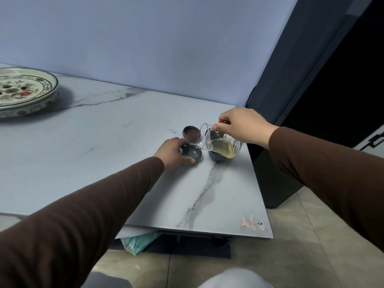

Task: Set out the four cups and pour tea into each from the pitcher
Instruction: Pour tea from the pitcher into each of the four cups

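Note:
My right hand (243,125) grips a clear glass pitcher (220,143) by its top, tilted with the spout to the left; yellow tea lies in its lower side. The spout hangs just over a grey-blue cup (192,154), which my left hand (173,151) holds by its sides on the marble table (104,152). A brown cup (191,133) stands just behind it. A dark blue cup (216,157) sits under the pitcher, mostly hidden. Another dark cup (207,133) shows dimly through the glass behind.
A large painted ceramic tea tray (25,91) rests at the far left of the table. The table's right edge runs close to the cups, beside a dark cabinet (276,179). A teal bag (141,242) lies under the front edge.

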